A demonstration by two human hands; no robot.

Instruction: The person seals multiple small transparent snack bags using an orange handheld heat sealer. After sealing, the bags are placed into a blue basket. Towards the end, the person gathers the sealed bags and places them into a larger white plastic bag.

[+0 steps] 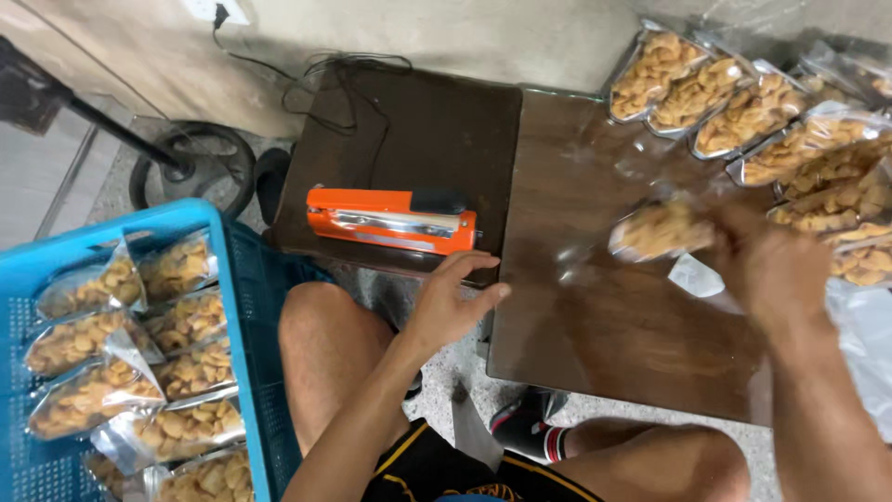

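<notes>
One snack bag [658, 231] lies crosswise, gripped by right hand [776, 270] fingers; left hand [448, 302] fingers spread.

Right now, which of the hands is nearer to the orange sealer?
Left. The left hand hovers just below the orange sealer, by its right end. The right hand is far off to the right, holding a snack bag.

An orange sealer [391, 220], a blue crate [243, 307], golden-brown snacks in clear bags [662, 231], dark brown tables [595, 316]
</notes>
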